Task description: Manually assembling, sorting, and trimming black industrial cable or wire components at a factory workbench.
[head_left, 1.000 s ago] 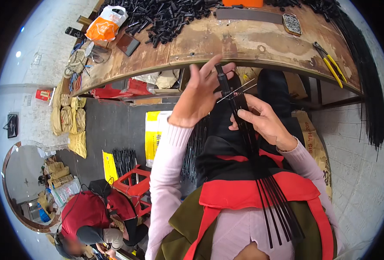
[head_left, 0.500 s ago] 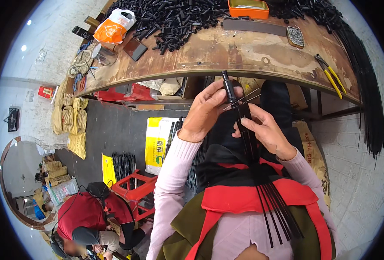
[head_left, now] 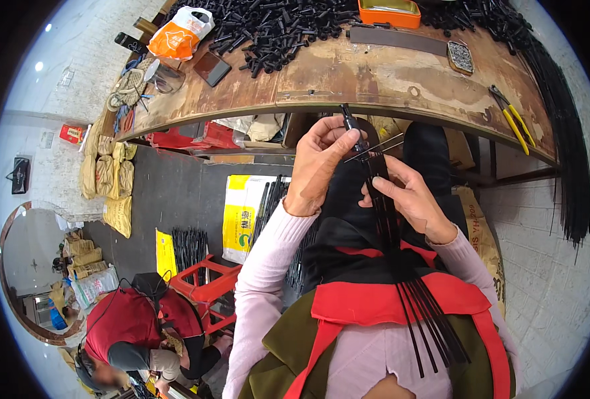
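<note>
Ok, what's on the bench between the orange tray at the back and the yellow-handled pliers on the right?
In the head view, between the orange tray and the yellow-handled pliers lie a flat dark metal bar and a small mesh-patterned block.

I see a worn wooden workbench (head_left: pixel 375 73) curving across the top. Along its far edge lies a heap of small black tubes (head_left: pixel 275 26), with an orange tray (head_left: pixel 389 12) beside it. At the left corner sit an orange-and-white plastic bag (head_left: pixel 178 36), a dark flat case (head_left: pixel 213 68) and coiled cord (head_left: pixel 125 86). Yellow-handled pliers (head_left: pixel 511 120) lie near the right edge, where long black rods (head_left: pixel 564 133) drape over.
</note>
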Available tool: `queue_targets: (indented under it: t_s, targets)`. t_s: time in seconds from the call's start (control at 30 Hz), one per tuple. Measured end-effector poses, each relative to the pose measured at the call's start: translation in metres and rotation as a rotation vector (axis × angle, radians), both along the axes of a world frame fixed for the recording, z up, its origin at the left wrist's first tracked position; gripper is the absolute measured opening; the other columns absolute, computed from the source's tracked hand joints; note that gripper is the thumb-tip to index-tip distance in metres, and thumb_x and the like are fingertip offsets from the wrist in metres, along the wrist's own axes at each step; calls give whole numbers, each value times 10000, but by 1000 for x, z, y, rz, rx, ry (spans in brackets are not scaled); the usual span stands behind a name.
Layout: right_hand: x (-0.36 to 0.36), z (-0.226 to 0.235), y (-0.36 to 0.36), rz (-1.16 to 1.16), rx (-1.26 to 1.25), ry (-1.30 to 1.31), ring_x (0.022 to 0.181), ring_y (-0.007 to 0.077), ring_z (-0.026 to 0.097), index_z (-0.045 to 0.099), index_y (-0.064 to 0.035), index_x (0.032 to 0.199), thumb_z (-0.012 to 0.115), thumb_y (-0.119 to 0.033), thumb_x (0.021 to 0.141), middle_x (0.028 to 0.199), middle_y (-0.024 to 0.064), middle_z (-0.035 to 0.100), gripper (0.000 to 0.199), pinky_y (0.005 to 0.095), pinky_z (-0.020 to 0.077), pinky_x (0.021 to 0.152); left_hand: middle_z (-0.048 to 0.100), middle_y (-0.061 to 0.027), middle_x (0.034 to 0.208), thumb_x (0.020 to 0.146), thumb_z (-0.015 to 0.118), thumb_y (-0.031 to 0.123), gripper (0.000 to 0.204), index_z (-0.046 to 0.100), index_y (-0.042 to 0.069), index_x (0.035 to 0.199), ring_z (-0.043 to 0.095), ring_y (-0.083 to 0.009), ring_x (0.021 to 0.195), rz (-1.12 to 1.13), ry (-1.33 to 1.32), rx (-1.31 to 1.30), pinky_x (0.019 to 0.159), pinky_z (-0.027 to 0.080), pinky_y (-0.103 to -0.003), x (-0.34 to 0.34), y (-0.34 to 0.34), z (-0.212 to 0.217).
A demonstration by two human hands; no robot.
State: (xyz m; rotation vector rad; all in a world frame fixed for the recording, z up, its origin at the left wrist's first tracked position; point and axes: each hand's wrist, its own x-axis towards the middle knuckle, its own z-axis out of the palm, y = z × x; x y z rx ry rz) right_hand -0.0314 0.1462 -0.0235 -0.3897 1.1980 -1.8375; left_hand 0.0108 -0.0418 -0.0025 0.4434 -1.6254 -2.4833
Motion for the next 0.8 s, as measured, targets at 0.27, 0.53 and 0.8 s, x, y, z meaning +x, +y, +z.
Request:
queue_targets:
  t_s: [0.27, 0.53, 0.8]
  targets:
    - [-1, -1, -1, -6, 4, -18, 876, 153, 628, 484, 2, 1322, 540, -100, 990, 979, 74, 608, 351, 382, 572, 852, 705, -89, 1063, 903, 695, 135, 354, 622, 4, 1224, 657, -129, 962, 38, 0, -196, 847, 506, -250, -3, -1, 4]
    - [-3, -2, 0, -2, -11, -32, 881, 156, 625, 489, -1, 1315, 550, -113, 986, 968, 72, 609, 352, 387, 572, 851, 688, -112, 1093, 938, 644, 132, 372, 583, -12, 1276, 652, -159, 1007, -53, 23, -166, 896, 505, -275, -3, -5, 1]
    - [-5, -5, 4, -2, -71, -63, 865, 153, 621, 496, -11, 1302, 566, -137, 982, 967, 70, 614, 350, 391, 565, 848, 676, -134, 1119, 943, 623, 112, 382, 556, -29, 1292, 650, -172, 1023, -161, 63, -73, 956, 494, -288, -3, -4, -1]
